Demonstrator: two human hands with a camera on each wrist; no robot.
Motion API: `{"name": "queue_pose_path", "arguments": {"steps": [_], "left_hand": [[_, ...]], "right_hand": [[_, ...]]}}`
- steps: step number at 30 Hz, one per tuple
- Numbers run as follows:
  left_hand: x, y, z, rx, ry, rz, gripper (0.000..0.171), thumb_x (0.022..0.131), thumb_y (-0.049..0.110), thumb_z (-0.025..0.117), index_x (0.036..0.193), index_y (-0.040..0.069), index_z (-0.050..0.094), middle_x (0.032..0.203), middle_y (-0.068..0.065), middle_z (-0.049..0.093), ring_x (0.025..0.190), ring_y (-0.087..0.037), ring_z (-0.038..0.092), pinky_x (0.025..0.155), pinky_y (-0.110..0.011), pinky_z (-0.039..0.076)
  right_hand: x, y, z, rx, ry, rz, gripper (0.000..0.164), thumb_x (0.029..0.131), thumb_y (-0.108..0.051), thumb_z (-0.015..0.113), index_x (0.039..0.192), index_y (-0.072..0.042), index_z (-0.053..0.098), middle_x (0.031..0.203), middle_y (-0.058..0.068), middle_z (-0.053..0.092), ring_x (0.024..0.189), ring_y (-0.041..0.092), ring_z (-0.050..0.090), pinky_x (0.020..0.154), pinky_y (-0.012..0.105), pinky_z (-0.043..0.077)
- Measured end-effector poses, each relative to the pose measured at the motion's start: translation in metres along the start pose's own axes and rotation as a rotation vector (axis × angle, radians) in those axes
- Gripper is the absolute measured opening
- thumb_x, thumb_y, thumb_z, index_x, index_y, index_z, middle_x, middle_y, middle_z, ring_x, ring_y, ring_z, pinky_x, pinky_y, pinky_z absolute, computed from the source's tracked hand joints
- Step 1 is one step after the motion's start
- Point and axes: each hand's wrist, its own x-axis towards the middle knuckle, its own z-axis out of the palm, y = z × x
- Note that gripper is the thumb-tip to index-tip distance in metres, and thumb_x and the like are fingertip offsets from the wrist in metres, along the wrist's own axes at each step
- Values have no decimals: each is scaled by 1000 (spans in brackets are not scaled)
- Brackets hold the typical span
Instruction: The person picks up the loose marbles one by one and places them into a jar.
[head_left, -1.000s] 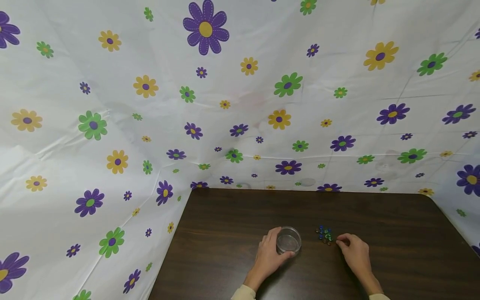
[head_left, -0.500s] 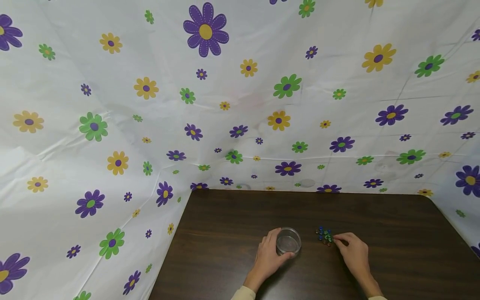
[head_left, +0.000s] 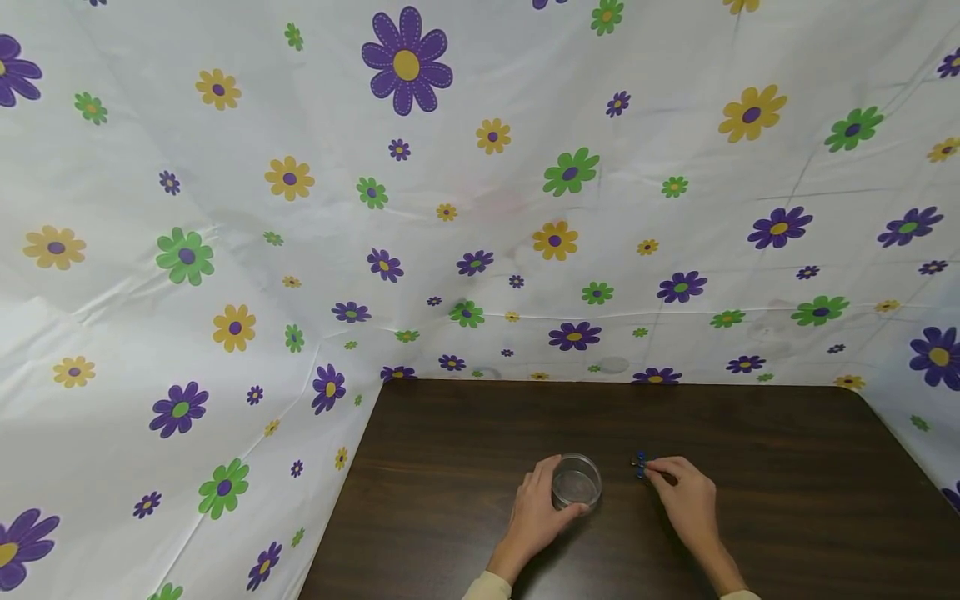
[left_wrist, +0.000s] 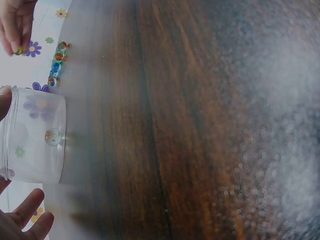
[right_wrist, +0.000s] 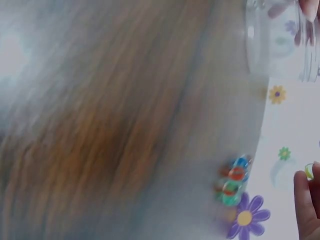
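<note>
My left hand [head_left: 534, 507] grips the side of a clear round plastic jar [head_left: 579, 485] that stands upright, mouth up, on the table. A single clear marble [left_wrist: 53, 136] lies at the bottom of the jar in the left wrist view. To the right, my right hand [head_left: 686, 500] pinches a yellow-green marble [left_wrist: 19, 50] between thumb and fingertip, raised above the tabletop. Below and beside those fingers is a small cluster of glass marbles [left_wrist: 56, 65], blue, green and orange. From the head, the hand covers part of this cluster, leaving mostly blue marbles [head_left: 640, 465] showing.
The dark wood-grain table [head_left: 480, 433] runs back to a white flower-print cloth [head_left: 480, 167] hanging behind it and along both sides. Bare tabletop lies around the jar and the marbles.
My right hand has moved left from beside the marbles to over them and now holds a marble up. My left hand stays at the jar.
</note>
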Motion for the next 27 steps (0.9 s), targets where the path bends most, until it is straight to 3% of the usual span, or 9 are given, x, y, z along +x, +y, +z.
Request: {"name": "queue_pose_path", "arguments": {"steps": [6, 15, 22, 27], "left_hand": [[0, 1, 0, 4, 0, -4, 80, 85, 47, 84, 149, 13, 50, 147, 0, 56, 114, -19, 58, 94, -41, 50], [-1, 0, 1, 8, 13, -1, 80, 84, 47, 84, 149, 12, 51, 147, 0, 56, 114, -19, 58, 93, -39, 50], [-2, 0, 1, 4, 12, -1, 81, 85, 47, 84, 149, 11, 51, 147, -1, 56, 114, -20, 58, 94, -41, 50], [-1, 0, 1, 8, 15, 3, 80, 85, 48, 83, 149, 13, 51, 147, 0, 56, 113, -19, 58, 93, -40, 50]], "right_hand": [[0, -10, 7, 50, 21, -49, 20, 71, 17, 86, 83, 1, 79, 86, 7, 73, 75, 11, 69, 68, 4, 45], [-3, -13, 14, 60, 6, -21, 21, 72, 16, 85, 85, 1, 79, 87, 5, 73, 77, 4, 66, 70, 4, 46], [-5, -19, 20, 65, 20, -87, 23, 70, 18, 85, 83, 0, 78, 85, 5, 72, 73, 12, 68, 69, 5, 47], [-4, -24, 25, 89, 32, -92, 23, 70, 18, 86, 83, 0, 79, 84, 3, 72, 73, 9, 67, 70, 5, 47]]}}
